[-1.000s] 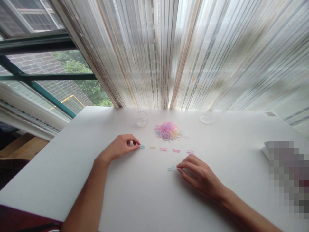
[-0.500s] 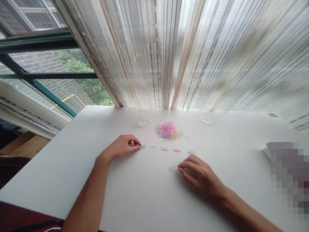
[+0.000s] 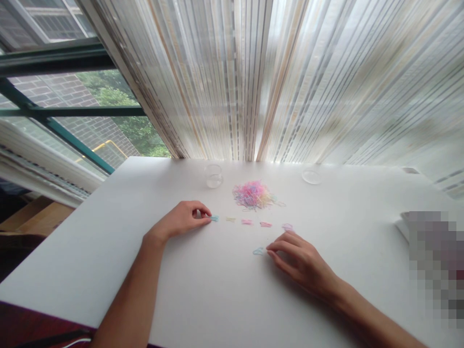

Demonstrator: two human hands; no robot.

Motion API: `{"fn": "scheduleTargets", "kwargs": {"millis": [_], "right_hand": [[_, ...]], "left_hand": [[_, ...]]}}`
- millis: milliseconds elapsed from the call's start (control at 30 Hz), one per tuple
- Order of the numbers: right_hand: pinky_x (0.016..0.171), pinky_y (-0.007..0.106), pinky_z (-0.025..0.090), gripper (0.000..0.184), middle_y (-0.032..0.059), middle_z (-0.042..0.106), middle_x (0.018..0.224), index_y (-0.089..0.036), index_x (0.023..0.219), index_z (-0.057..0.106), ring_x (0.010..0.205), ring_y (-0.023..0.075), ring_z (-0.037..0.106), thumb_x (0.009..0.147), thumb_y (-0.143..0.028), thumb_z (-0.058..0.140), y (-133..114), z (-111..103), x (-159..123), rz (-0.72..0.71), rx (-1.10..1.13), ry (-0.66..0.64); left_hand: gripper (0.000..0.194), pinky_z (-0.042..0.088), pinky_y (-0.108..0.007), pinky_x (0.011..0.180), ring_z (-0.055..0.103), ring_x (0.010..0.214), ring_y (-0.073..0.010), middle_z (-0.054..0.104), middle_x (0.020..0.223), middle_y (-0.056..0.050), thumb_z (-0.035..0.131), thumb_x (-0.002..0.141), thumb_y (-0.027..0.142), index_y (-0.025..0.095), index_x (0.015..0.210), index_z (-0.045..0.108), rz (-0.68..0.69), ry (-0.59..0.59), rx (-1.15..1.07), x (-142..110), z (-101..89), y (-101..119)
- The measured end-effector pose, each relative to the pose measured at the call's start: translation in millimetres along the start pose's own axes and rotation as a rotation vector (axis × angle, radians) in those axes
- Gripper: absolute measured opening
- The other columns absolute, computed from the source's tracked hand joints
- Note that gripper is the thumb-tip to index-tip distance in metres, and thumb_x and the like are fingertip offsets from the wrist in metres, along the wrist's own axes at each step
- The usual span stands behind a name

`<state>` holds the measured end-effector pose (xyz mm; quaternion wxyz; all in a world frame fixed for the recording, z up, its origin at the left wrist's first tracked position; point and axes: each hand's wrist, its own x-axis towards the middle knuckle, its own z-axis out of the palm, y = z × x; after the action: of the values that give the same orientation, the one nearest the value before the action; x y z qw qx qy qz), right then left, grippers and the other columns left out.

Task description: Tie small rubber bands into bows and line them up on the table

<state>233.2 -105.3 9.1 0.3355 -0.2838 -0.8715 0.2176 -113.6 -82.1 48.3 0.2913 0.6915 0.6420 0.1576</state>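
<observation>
Pastel rubber bands lie in small bunches in a row across the white table. My left hand (image 3: 184, 217) pinches the blue rubber bands (image 3: 214, 218) at the row's left end between thumb and forefinger. Further along come a yellow-green bunch (image 3: 231, 219), a pink bunch (image 3: 247, 222), a deeper pink bunch (image 3: 266, 224) and a lilac bunch (image 3: 287, 226). Below the row, my right hand (image 3: 295, 256) rests with its thumb and fingertips drawn together, just right of a loose light-blue rubber band (image 3: 258, 251). Whether anything is between those fingertips is hidden.
Behind the row sits a heap of mixed rubber bands (image 3: 253, 194). A clear round container (image 3: 214, 177) stands to its left, and a clear lid (image 3: 311, 178) lies to its right. Striped curtains (image 3: 232, 87) hang at the table's (image 3: 210, 299) far edge. A blurred-out object (image 3: 435, 261) is at right.
Both hands stay in nearly the same place, and the bunches keep their positions. The whole view has shifted very slightly.
</observation>
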Motion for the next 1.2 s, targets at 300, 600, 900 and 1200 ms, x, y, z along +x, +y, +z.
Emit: {"fn": "scheduleTargets", "kwargs": {"millis": [300,600,900,1200], "right_hand": [[0.069,0.032,0.056,0.013,0.0061,0.068,0.085,-0.022,0.099,0.067,0.076,0.0181,0.064,0.097,-0.016,0.056,-1.2,0.3,0.3,0.003,-0.013,-0.008],[0.067,0.032,0.052,0.013,0.0050,0.066,0.083,-0.021,0.099,0.066,0.075,0.0192,0.061,0.095,-0.013,0.057,-0.2,2.0,1.3,-0.004,-0.079,0.020],[0.071,0.033,0.052,0.012,0.0043,0.067,0.083,-0.021,0.098,0.066,0.075,0.0189,0.060,0.094,-0.012,0.059,-1.5,1.8,0.6,-0.008,-0.084,0.035],[0.066,0.028,0.048,0.010,0.0017,0.063,0.076,-0.020,0.091,0.066,0.069,0.0153,0.057,0.097,-0.017,0.058,9.8,-10.2,2.8,0.083,-0.156,0.246]], "left_hand": [[0.022,0.040,-0.023,0.058,0.051,0.063,-0.0131,0.064,0.072,0.000,0.067,0.084,0.040,0.020,0.087,0.076,0.095,0.048,-0.008,-0.8,4.4,16.8],[0.023,0.042,-0.025,0.065,0.063,0.071,-0.0153,0.071,0.085,0.001,0.070,0.086,0.030,0.023,0.108,0.071,0.526,-0.158,0.126,-15.7,78.1,81.2],[0.010,0.042,-0.025,0.066,0.063,0.072,-0.0152,0.071,0.085,0.000,0.065,0.087,0.022,0.022,0.096,0.070,0.509,-0.144,0.132,-12.0,84.3,79.4],[0.008,0.044,-0.026,0.069,0.063,0.080,-0.0163,0.067,0.097,-0.001,0.058,0.092,0.016,0.019,0.097,0.064,0.536,-0.151,0.239,-6.7,78.3,94.2]]}}
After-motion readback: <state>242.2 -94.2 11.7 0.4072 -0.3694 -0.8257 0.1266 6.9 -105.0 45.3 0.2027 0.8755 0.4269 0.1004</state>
